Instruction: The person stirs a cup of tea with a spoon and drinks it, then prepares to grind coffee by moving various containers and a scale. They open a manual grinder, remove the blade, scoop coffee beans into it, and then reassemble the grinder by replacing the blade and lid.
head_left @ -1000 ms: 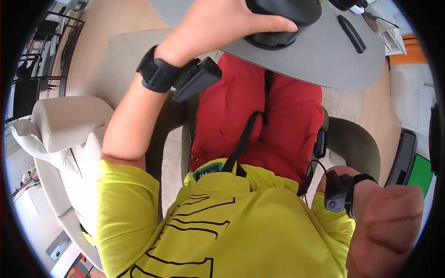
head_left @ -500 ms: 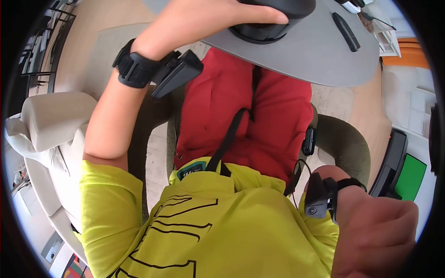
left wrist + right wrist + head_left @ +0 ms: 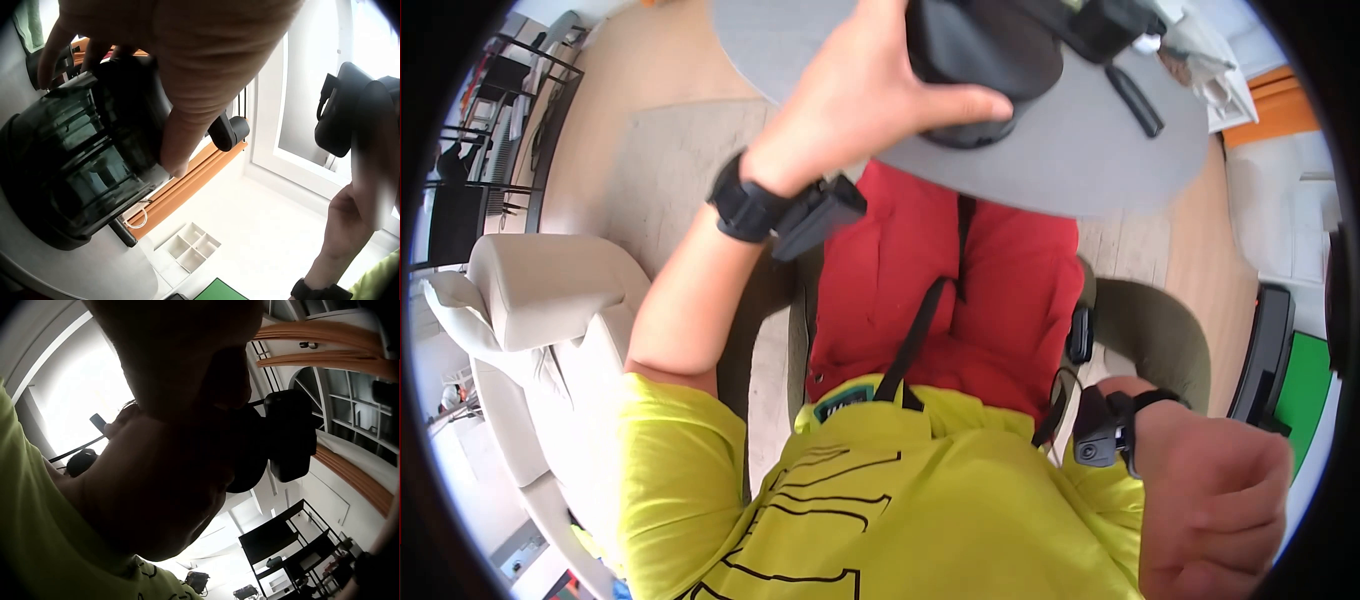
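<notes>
A dark glass vessel with a black lid and base (image 3: 985, 50) stands at the near edge of the grey table (image 3: 1100, 170). My left hand (image 3: 865, 95) grips its upper part, the thumb across the side toward me. In the left wrist view the see-through smoky wall of the vessel (image 3: 94, 156) shows above its black base, close over the tabletop. My right hand (image 3: 1220, 500) is raised close to my head, its fingers curled into a fist with nothing visible in it. The right wrist view shows the right hand (image 3: 181, 350) large and dark.
A slim black object (image 3: 1135, 102) lies on the table, right of the vessel. Beyond it is a black block-shaped thing (image 3: 1115, 25). A pale sofa (image 3: 550, 290) is at my left; a dark green chair (image 3: 1160, 320) curves round my right side.
The head view shifts a little, so the table sits lower in it and more of the black block shows. My left hand keeps its grip on the vessel; my right fist stays raised.
</notes>
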The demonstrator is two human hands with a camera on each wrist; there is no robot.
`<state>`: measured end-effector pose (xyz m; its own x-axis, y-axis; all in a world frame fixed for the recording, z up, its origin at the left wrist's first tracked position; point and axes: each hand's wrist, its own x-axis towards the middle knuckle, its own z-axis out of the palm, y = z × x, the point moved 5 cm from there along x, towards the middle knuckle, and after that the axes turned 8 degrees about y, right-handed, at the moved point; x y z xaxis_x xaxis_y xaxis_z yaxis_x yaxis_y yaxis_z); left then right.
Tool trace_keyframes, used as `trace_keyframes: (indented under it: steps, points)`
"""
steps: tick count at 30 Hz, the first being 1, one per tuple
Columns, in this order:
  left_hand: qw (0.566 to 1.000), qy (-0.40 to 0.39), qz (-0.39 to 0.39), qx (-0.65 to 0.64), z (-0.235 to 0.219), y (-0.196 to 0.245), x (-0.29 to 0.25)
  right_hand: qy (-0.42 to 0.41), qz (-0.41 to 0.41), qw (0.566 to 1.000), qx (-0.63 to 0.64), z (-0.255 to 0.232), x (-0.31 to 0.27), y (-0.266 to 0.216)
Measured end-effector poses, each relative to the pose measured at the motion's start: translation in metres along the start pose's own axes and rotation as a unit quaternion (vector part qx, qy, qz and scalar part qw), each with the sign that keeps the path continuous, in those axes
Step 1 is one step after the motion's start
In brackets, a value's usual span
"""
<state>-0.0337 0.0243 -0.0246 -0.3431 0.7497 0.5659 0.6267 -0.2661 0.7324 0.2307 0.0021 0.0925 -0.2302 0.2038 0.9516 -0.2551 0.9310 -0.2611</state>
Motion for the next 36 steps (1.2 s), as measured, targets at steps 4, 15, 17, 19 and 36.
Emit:
trace_keyframes:
  steps: [4,15,17,19,36]
  points:
    - [1.000,0.016,-0.009,0.004,0.001,0.002,-0.003,0.166,-0.016,0.981,0.095,-0.018,-0.022,0.038]
    - [0.999,0.005,0.024,-0.034,0.000,-0.003,0.003,-0.243,-0.033,0.961,-0.125,0.076,0.024,0.115]
    - [1.000,0.005,0.019,-0.025,0.000,-0.004,0.003,-0.245,0.040,0.949,-0.194,0.078,0.023,0.107]
    - [1.000,-0.002,0.022,-0.016,0.001,-0.003,0.004,-0.204,0.038,0.961,-0.184,0.076,0.019,0.111]
    - [0.995,-0.011,0.068,-0.065,0.009,-0.003,0.005,-0.232,0.042,0.970,-0.062,0.032,0.009,0.128]
